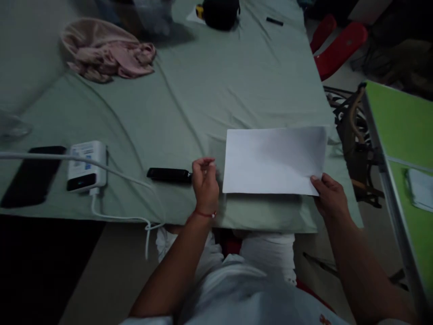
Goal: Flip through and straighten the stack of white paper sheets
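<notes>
The light is dim, so much here is hard to read. At the far edge of the worktop (209,90), a dark rounded object (220,12) is cut off by the top of the view, with something yellow (199,10) beside it that I cannot identify. A blurred pale shape (13,128) at the left edge is too smeared to name. The print on the white power bank (87,166) is too small to read.

The worktop is covered in a pale green cloth with long creases. A crumpled pink cloth (108,56) lies far to the left, a black phone (32,174) sits at the near left just beside the power bank, and a white cable (115,174) runs from the bank over the worktop's edge. A small dark bar (274,21) lies far off. To the right stand red chairs (338,47) and a green table (402,122).

The white sheet of paper (274,160) lies flat near the front edge of the worktop, between my hands. My right hand (329,195) pinches its near right corner, thumb on top, fingers underneath and hidden. My left hand (205,183) is loosely curled with its fingers bent inward, just beside the sheet's left edge; I cannot tell whether it touches the paper. A slim black device (169,174) lies right at that hand's other side, its end meeting my knuckles.
</notes>
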Motion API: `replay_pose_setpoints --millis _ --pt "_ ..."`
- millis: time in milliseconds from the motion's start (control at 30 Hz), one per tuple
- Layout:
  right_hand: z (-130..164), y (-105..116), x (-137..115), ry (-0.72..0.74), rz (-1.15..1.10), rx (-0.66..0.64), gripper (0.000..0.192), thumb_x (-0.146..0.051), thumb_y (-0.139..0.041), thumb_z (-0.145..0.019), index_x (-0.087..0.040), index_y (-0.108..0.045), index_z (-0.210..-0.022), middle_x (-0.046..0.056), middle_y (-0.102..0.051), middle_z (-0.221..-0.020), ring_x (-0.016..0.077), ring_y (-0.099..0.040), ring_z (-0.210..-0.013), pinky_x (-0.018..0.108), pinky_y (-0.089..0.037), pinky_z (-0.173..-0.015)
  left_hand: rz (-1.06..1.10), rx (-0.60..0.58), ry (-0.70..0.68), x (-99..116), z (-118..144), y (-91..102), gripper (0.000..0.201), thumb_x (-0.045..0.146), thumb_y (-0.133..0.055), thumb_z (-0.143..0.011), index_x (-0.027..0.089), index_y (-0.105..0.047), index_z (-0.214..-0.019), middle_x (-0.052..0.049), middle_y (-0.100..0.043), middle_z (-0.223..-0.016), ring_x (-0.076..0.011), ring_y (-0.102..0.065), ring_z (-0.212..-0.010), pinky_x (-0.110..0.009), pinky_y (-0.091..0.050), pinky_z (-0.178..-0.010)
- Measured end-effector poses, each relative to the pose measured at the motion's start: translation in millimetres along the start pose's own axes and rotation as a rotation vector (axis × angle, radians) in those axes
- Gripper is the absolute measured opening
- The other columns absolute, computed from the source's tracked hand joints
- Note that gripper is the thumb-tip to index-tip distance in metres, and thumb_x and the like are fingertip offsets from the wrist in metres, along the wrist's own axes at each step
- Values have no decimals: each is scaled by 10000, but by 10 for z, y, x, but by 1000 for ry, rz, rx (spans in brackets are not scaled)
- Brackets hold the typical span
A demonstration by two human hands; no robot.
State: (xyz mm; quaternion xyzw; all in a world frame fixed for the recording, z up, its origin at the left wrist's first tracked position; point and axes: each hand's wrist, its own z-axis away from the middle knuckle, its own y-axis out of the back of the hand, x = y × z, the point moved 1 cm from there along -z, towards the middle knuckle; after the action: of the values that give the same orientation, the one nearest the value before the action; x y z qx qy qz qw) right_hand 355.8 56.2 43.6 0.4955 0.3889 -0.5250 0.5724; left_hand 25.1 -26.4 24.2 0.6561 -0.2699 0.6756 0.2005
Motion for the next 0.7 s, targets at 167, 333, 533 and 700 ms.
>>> replay_pose_setpoints --millis 167,333,533,700 --pt "-216 -91 -16 81 21 -42 379 -547 -830 -764 -251 -652 -919 -30 -648 -756 155 -570 -660 280 -459 -608 251 -334 373 -75 -579 -390 334 518 -723 -844 203 -623 -893 -72 -748 -888 -224 -747 -873 -327 -596 -733" --pt "-562 -233 -44 59 142 -121 286 -468 -813 -783 -237 -658 -849 -35 -615 -739 137 -541 -671 266 -423 -608 137 -530 263 -201 -962 -594 245 371 -811 -725 181 -714 -845 -34 -758 -769 -260 -760 -870 -362 -618 -732" --pt "-1086 -407 -91 53 208 -75 314 -485 -787 -767 -237 -720 -948 -4 -661 -738 149 -520 -600 284 -375 -535 104 -500 168 -363 -1008 -635 280 371 -764 -805 159 -757 -987 -71 -783 -892 -258 -763 -964 -350 -620 -822" --pt "-1112 -571 91 218 221 35 288 -476 -759 -825 -233 -730 -978 -16 -633 -737 137 -493 -617 291 -396 -589 110 -401 185 -366 -1025 -591 299 375 -780 -806 170 -739 -1019 -69 -780 -901 -269 -761 -1022 -363 -632 -839"
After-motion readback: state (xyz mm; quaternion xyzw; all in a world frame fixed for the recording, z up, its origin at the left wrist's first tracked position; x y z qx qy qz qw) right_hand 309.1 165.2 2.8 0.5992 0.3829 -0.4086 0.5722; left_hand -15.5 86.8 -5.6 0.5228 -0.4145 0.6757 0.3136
